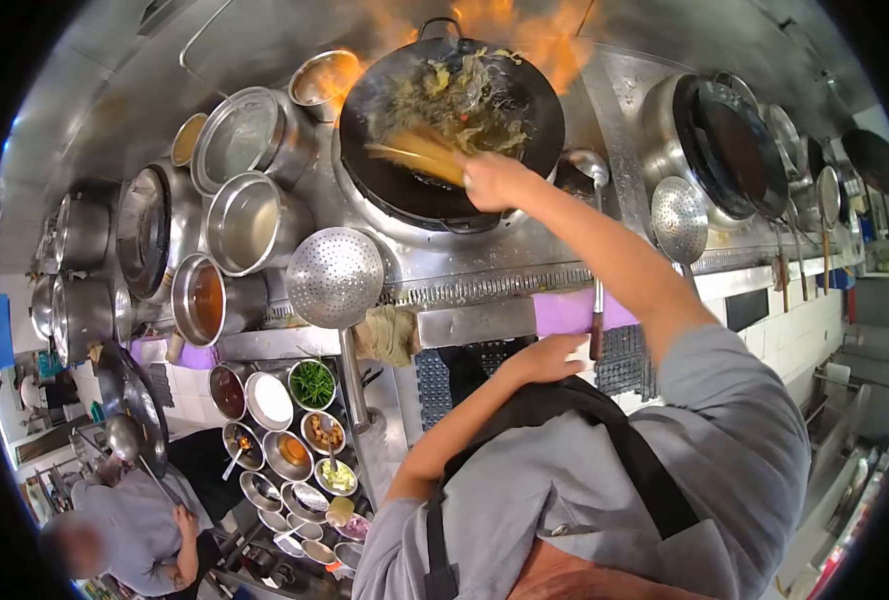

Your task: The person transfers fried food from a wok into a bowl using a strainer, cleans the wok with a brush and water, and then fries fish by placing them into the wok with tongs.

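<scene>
My right hand point(498, 182) is closed around a bamboo wok brush point(420, 155), its bristles fanned out over the near side of a large black wok point(375, 185). Wet leafy greens or scraps point(470, 95) lie in the wok, and orange flames point(555, 45) rise behind its far rim. In front of my apron, my left hand point(550, 360) is held with fingers stretched out and nothing visible in it. Close to its fingertips are a lilac cloth point(557, 314) and the dark handle of a ladle point(597, 335) lying on the stove edge.
Left of the wok stand metal pots, one with brown liquid point(205, 300), and a perforated skimmer point(335, 277). Another skimmer point(680, 220) and a dark wok point(740, 150) are at right. Several ingredient bowls point(313, 384) stand lower left, near another person point(135, 520) holding a ladle.
</scene>
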Demonstrator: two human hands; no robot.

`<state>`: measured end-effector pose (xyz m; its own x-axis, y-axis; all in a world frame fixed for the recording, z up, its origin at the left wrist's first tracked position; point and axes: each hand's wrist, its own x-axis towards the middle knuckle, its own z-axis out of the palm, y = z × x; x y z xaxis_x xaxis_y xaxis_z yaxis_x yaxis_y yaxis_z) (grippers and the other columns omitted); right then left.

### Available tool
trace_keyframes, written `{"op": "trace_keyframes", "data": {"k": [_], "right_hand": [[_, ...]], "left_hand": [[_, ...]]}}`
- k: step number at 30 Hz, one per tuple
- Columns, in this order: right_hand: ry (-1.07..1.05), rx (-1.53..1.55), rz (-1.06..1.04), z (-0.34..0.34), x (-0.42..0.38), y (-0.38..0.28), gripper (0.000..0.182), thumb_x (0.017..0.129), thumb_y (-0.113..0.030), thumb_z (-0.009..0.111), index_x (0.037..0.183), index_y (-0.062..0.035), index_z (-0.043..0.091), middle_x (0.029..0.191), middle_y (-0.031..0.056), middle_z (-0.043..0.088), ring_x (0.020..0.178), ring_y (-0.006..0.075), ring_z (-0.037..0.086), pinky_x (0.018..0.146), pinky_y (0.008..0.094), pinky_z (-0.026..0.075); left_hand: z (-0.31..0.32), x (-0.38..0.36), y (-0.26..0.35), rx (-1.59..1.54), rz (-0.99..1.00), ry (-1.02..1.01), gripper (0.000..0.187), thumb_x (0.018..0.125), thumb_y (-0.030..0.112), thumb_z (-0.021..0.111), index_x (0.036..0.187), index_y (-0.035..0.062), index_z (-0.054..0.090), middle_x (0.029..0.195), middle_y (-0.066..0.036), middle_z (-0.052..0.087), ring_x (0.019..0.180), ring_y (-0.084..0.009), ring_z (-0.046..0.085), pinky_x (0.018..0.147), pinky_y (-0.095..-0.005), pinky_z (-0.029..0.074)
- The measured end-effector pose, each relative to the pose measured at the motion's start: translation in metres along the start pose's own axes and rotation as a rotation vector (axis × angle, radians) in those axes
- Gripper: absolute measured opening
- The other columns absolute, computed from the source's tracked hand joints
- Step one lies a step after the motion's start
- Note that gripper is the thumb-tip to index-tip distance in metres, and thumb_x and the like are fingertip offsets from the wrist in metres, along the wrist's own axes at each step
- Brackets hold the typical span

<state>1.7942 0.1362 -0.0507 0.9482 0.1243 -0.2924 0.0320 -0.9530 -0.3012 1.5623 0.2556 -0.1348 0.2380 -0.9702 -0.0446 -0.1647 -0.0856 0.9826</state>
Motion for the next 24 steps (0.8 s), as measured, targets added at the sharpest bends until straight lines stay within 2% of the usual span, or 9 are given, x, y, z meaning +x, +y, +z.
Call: {"op": "trace_keyframes", "data": {"k": [1, 5, 7, 10, 13, 18, 20, 22, 24], "right_hand": [[-0.176, 0.036, 0.02, -0.018, -0.025, 0.003, 0.072, 0.081, -0.02, 0.06, 0.149, -0.0112, 0.038, 0.111, 0.024, 0.067, 0.103, 0.0402, 0.065, 0.09, 0.0477, 0.052], [-0.441, -0.053, -0.131, -0.102, -0.008, 0.122, 0.063, 0.071, -0.014, 0.068, 0.134, -0.0203, 0.061, 0.102, 0.0136, 0.073, 0.091, 0.0251, 0.07, 0.079, 0.0384, 0.056], [-0.192, -0.145, 0.248, -0.107, 0.05, 0.15, 0.067, 0.068, -0.014, 0.075, 0.133, -0.0225, 0.061, 0.097, 0.0129, 0.074, 0.088, 0.0261, 0.071, 0.074, 0.0405, 0.056], [0.162, -0.034, 0.142, -0.045, 0.067, 0.061, 0.033, 0.073, -0.02, 0.065, 0.104, -0.0089, 0.066, 0.099, 0.0192, 0.071, 0.094, 0.0349, 0.069, 0.08, 0.0452, 0.056], [0.013, 0.055, 0.065, 0.009, 0.035, 0.018, 0.067, 0.078, -0.016, 0.061, 0.142, -0.0105, 0.043, 0.108, 0.0249, 0.067, 0.099, 0.0429, 0.066, 0.084, 0.0482, 0.055], [-0.405, -0.093, -0.007, -0.106, -0.01, 0.096, 0.07, 0.07, -0.021, 0.073, 0.138, -0.0272, 0.057, 0.109, 0.0103, 0.072, 0.099, 0.0283, 0.068, 0.089, 0.0415, 0.053], [-0.301, -0.112, 0.176, -0.118, 0.039, 0.147, 0.068, 0.072, -0.018, 0.073, 0.138, -0.0232, 0.057, 0.108, 0.011, 0.072, 0.097, 0.0243, 0.069, 0.085, 0.04, 0.054], [0.263, -0.155, 0.001, -0.08, 0.077, 0.116, 0.063, 0.075, -0.022, 0.071, 0.136, -0.0206, 0.057, 0.102, 0.0167, 0.072, 0.091, 0.0324, 0.07, 0.076, 0.0472, 0.055], [0.129, -0.014, 0.051, -0.031, 0.099, 0.064, 0.068, 0.074, -0.025, 0.07, 0.14, -0.0228, 0.053, 0.103, 0.0197, 0.07, 0.095, 0.0373, 0.068, 0.082, 0.0471, 0.055]], "left_hand": [[-0.014, -0.029, 0.013, -0.048, -0.072, 0.08, 0.062, 0.088, 0.018, 0.069, 0.142, 0.0001, 0.045, 0.112, -0.022, 0.067, 0.094, -0.0294, 0.069, 0.085, -0.0363, 0.054], [-0.068, -0.142, 0.055, -0.135, -0.397, 0.386, 0.056, 0.09, 0.015, 0.07, 0.141, 0.0014, 0.048, 0.103, -0.013, 0.068, 0.086, -0.0181, 0.067, 0.079, -0.0309, 0.054], [-0.09, -0.168, 0.087, -0.107, -0.48, 0.461, 0.053, 0.088, 0.011, 0.07, 0.137, 0.0004, 0.052, 0.092, -0.009, 0.067, 0.081, -0.0132, 0.064, 0.075, -0.0294, 0.051], [-0.109, -0.181, 0.11, -0.051, -0.469, 0.506, 0.049, 0.087, 0.009, 0.07, 0.133, 0.0001, 0.056, 0.085, -0.007, 0.066, 0.078, -0.0118, 0.062, 0.073, -0.0289, 0.049], [-0.111, -0.206, 0.116, -0.019, -0.439, 0.513, 0.048, 0.085, 0.013, 0.072, 0.13, 0.0034, 0.059, 0.075, -0.005, 0.064, 0.059, -0.0094, 0.05, 0.052, -0.0277, 0.04], [-0.094, -0.26, 0.114, -0.069, -0.533, 0.589, 0.044, 0.084, 0.013, 0.074, 0.126, 0.0049, 0.063, 0.065, -0.003, 0.058, 0.058, -0.0083, 0.048, 0.051, -0.0276, 0.038], [-0.095, -0.26, 0.115, -0.07, -0.599, 0.572, 0.04, 0.085, 0.016, 0.073, 0.122, 0.0042, 0.064, 0.063, -0.004, 0.055, 0.057, -0.0093, 0.048, 0.052, -0.0284, 0.038], [-0.101, -0.246, 0.116, -0.047, -0.658, 0.536, 0.039, 0.085, 0.017, 0.073, 0.121, 0.0038, 0.065, 0.063, -0.005, 0.056, 0.056, -0.0102, 0.049, 0.051, -0.029, 0.038], [-0.104, -0.225, 0.116, -0.011, -0.567, 0.507, 0.039, 0.086, 0.019, 0.073, 0.12, 0.0035, 0.065, 0.063, -0.006, 0.056, 0.054, -0.0113, 0.05, 0.05, -0.0299, 0.039]]}}
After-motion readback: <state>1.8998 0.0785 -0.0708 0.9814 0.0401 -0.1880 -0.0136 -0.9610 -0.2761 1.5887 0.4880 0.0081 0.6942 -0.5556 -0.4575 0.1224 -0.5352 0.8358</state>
